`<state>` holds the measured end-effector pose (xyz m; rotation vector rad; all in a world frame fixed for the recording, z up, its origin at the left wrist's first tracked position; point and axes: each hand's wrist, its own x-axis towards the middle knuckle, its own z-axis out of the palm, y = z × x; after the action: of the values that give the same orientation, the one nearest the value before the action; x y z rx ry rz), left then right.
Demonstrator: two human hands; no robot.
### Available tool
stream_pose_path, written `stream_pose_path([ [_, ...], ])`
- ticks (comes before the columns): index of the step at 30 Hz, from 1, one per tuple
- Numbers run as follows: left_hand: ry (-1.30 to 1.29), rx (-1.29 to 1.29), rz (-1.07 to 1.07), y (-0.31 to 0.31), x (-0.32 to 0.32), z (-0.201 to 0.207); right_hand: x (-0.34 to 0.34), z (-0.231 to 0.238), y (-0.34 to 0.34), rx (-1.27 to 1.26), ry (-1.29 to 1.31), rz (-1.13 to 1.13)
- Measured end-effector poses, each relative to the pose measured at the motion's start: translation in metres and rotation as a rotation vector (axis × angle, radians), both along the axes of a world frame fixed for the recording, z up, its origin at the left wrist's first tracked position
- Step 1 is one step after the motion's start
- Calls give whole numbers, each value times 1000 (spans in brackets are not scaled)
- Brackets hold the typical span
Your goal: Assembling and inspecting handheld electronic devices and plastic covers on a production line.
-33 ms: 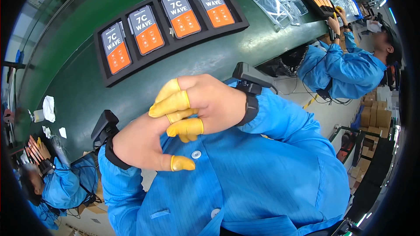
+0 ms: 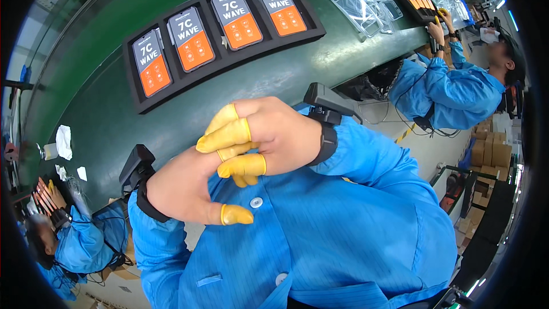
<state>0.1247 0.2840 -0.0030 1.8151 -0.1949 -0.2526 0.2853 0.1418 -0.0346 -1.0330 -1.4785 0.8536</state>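
Note:
My two hands meet in front of my chest, yellow finger cots on their fingertips. From the right, my right hand lies over the left one, its fingers closed across it. My left hand is underneath; its thumb stretches out apart, and most of its other fingers are hidden. No object shows in either hand. Beyond them on the green workbench lies a black foam tray. Several phones with grey and orange front films sit in its slots, among them the nearest-left phone and the far-right phone.
Clear plastic cases are piled at the back right. Beside them a co-worker in blue handles another black tray. Another co-worker sits at the lower left, near white paper scraps. Cardboard boxes stand at far right.

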Motion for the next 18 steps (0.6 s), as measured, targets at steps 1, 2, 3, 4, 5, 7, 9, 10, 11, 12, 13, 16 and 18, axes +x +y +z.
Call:
stream_pose_path([
  [1,26,-32,-18,0,0,0,-3,-4,-2,27,11,-31],
  [2,52,-65,-36,0,-1,0,-4,-7,-3,54,23,-61],
  [3,78,-98,-53,0,-1,0,-5,-8,-4,53,25,-61],
  [4,79,-98,-52,0,-1,0,-5,-8,-5,82,21,-82],
  [5,38,-74,-74,1,0,0,-5,-8,-5,111,17,-103],
  [7,-2,-50,-96,3,0,0,-7,-11,-6,116,52,-123],
  [9,113,-108,-96,4,-1,1,-9,-12,-6,122,87,-145],
  [10,114,-108,-98,5,0,1,-10,-13,-7,128,111,-158],
  [11,68,-77,-120,6,1,1,-10,-14,-7,133,135,-171],
  [12,23,-45,-142,7,2,0,-11,-15,-7,133,135,-173],
  [13,22,-46,-142,7,1,-1,-11,-16,-7,142,131,-199],
  [16,66,-146,-132,7,-1,-7,-11,-18,-5,169,86,-260],
  [18,96,-295,-44,6,-5,-16,-11,-19,-5,188,45,-294],
])
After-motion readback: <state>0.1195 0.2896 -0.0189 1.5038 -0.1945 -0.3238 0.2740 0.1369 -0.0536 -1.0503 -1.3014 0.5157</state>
